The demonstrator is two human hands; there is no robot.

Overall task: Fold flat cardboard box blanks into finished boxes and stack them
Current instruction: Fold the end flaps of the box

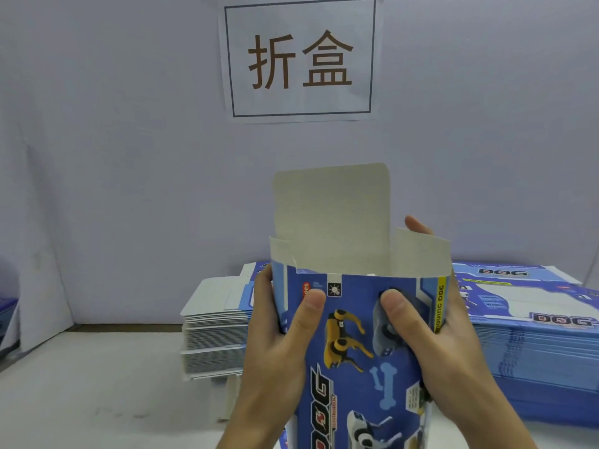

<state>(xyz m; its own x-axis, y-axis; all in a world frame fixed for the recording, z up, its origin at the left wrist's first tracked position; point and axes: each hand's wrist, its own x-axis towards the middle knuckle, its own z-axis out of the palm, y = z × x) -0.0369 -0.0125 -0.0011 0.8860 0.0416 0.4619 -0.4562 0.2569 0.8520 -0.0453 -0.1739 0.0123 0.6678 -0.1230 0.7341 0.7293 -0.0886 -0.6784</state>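
I hold a blue printed box (pixel 356 345) upright in front of me, opened into a tube with dog pictures on its front. Its grey top flap (pixel 330 218) stands straight up and two side flaps stick up beside it. My left hand (pixel 275 348) grips the box's left edge, thumb on the front panel. My right hand (pixel 453 348) grips the right edge, thumb on the front and fingertips showing behind the right side flap. The box's lower end runs out of view.
A stack of flat blanks (pixel 214 332), grey side up, sits on the table behind the box at the left. A bigger stack of blue printed blanks (pixel 531 345) lies at the right. A wall with a paper sign (pixel 299 56) stands close behind.
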